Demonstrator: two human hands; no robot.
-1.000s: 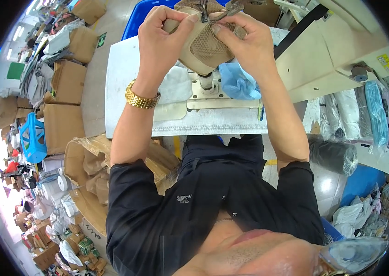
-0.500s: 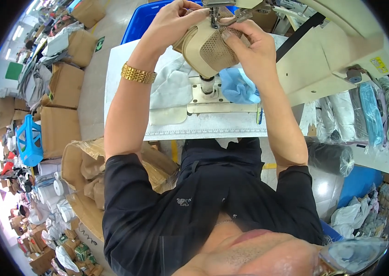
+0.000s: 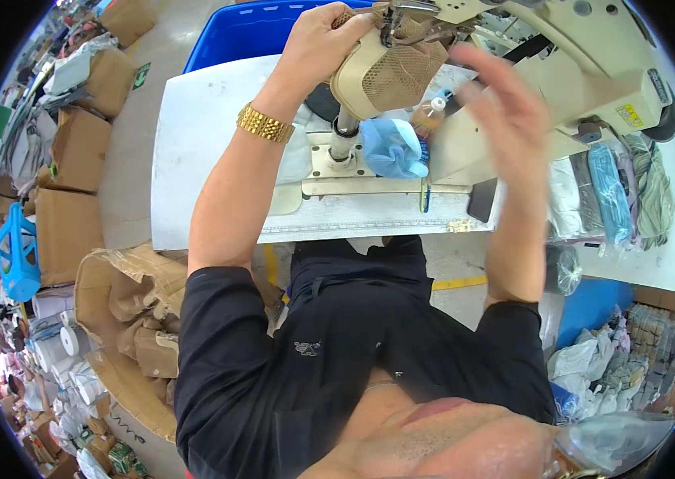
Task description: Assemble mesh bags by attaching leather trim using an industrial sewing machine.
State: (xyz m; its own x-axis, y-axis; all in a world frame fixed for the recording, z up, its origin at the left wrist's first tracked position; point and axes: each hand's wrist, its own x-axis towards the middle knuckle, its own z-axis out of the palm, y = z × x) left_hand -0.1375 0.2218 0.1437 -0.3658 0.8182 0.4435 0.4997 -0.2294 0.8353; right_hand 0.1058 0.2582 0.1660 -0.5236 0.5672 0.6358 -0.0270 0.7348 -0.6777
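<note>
A beige cap with mesh panels sits at the needle and presser foot of a cream sewing machine, above its upright post. My left hand grips the cap's left edge between thumb and fingers, close to the presser foot. Off the cap, to its right, my right hand is smeared by motion. Its fingers look stretched and apart, with nothing visible in them. Beneath the cap, a crumpled light blue cloth lies beside the post.
A bottle, a pen and a dark phone are on the white table. Behind stands a blue bin. Wrapped bundles lie at right. An opened cardboard box stands at left below the table.
My right hand has let go of the cap and moved right. My left hand still holds the cap, now tilted differently. The view has shifted, bringing the bottle and phone into sight.
</note>
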